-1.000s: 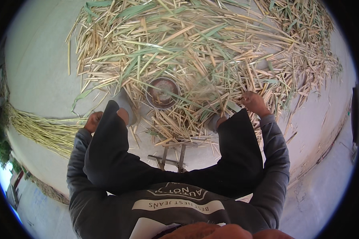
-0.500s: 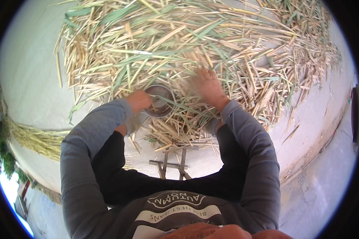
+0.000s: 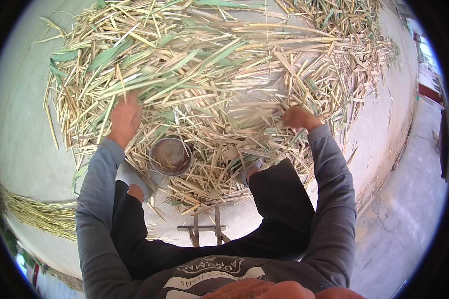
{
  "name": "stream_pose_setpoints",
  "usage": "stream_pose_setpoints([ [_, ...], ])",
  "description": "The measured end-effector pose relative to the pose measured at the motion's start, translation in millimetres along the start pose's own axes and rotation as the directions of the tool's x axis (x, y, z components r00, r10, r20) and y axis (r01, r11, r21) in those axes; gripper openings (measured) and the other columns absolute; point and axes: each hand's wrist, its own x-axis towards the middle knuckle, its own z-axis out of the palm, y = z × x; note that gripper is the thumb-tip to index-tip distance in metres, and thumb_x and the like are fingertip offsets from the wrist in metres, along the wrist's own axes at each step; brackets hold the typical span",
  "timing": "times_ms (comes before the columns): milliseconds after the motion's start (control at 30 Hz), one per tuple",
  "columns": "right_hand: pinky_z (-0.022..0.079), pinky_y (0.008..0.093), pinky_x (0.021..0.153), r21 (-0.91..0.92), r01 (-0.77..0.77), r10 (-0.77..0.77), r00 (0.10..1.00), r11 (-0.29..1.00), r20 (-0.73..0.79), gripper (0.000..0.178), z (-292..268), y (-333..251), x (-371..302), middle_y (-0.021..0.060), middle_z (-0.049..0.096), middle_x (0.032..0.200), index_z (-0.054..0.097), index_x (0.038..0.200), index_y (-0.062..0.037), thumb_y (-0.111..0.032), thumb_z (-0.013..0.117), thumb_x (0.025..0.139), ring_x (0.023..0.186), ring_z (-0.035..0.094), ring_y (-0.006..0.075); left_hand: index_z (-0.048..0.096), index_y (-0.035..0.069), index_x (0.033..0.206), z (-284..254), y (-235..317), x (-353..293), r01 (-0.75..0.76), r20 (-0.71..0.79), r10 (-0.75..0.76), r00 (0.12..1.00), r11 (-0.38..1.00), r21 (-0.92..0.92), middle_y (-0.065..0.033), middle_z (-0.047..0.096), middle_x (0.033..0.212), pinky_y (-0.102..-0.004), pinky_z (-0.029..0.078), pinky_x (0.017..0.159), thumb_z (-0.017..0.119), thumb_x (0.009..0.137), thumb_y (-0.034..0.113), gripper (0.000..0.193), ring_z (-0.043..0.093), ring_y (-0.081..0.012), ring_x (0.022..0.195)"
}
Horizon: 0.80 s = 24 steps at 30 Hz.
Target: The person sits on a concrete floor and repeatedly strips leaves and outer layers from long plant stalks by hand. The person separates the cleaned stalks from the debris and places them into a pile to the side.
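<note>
A wide, loose heap of cut dry stalks and green leaves [image 3: 194, 79] covers the ground in front of me. My left hand [image 3: 126, 119] reaches into its left side, fingers forward against the stalks; the fingertips are blurred, so its grip is unclear. Over on the right, my right hand [image 3: 299, 117] is closed in a fist round some dry stalks [image 3: 257, 112], which trail leftward, smeared by motion. A round metal bowl [image 3: 170, 153], brownish inside with a few stalk bits in it, sits among the pieces near my left foot.
Between my legs stands a small wooden frame [image 3: 195, 228]. A bundle of long yellow-green stalks [image 3: 42, 214] lies at the left. My left foot [image 3: 137, 189] and right foot [image 3: 252, 172] border the near stalks. Pale concrete ground [image 3: 25, 114] surrounds the heap.
My left hand has left the bowl and moved forward and left onto the stalks. My right hand has shifted right and closed round some stalks. The whole view has also shifted.
</note>
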Motion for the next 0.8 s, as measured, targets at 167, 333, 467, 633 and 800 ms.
stream_pose_setpoints([
  [167,0.056,0.0514,0.078,0.419,0.251,0.192,0.613,0.873,-0.767,0.019,-43.0,-54.7,102.3,0.0221,0.072,0.089,0.072,0.092,-0.0042,-0.02,0.063,0.093,0.086,0.069,0.0435,0.063,0.005,0.091,4.0,54.7,-28.8,-0.31,0.015,0.311,0.95,0.95,-0.046,-0.0123,0.062,0.086,-0.044,0.054,0.07,0.065,0.082,0.008,0.01,0.064,-0.0325,0.08],
  [333,0.057,0.0502,0.082,0.483,-0.013,0.412,0.542,0.876,-0.733,0.025,-66.4,-84.9,151.7,0.0235,0.072,0.107,0.069,0.113,-0.0109,-0.026,0.061,0.095,0.097,0.07,0.0441,0.064,0.001,0.099,46.9,54.6,-17.3,-0.276,0.287,0.358,0.889,0.917,-0.287,-0.0152,0.065,0.093,-0.0458,0.054,0.076,0.065,0.087,0.012,0.017,0.066,-0.0352,0.088],
  [467,0.052,0.0554,0.094,0.501,-0.352,0.559,0.749,0.791,-0.356,0.051,-67.5,-63.9,147.5,0.0223,0.072,0.118,0.073,0.115,-0.0084,-0.048,0.047,0.098,0.112,0.067,0.0451,0.061,0.0,0.125,58.5,2.9,12.5,-0.149,0.213,0.193,0.958,0.967,-0.207,-0.0226,0.066,0.113,-0.0491,0.053,0.087,0.068,0.088,0.017,0.042,0.065,-0.0412,0.1],
  [633,0.054,0.0507,0.091,0.615,-0.422,0.697,0.646,0.666,-0.311,0.041,-39.5,-41.0,136.0,0.0221,0.073,0.114,0.075,0.101,-0.0076,-0.044,0.06,0.092,0.105,0.07,0.0416,0.059,0.0,0.122,11.9,-87.5,67.7,0.013,0.01,-0.012,1.0,0.999,-0.046,-0.0229,0.067,0.111,-0.0518,0.053,0.085,0.069,0.087,0.018,0.04,0.065,-0.0431,0.099],
  [800,0.055,0.0479,0.085,0.858,-0.177,0.84,0.374,0.482,-0.394,0.028,-7.7,-22.3,124.2,0.0217,0.075,0.096,0.075,0.093,-0.0053,-0.027,0.073,0.076,0.09,0.072,0.0399,0.062,0.003,0.108,-18.8,-54.5,46.9,0.018,0.011,-0.019,1.0,0.99,0.14,-0.0192,0.065,0.091,-0.0488,0.053,0.071,0.065,0.085,0.011,0.025,0.067,-0.0387,0.084],
])
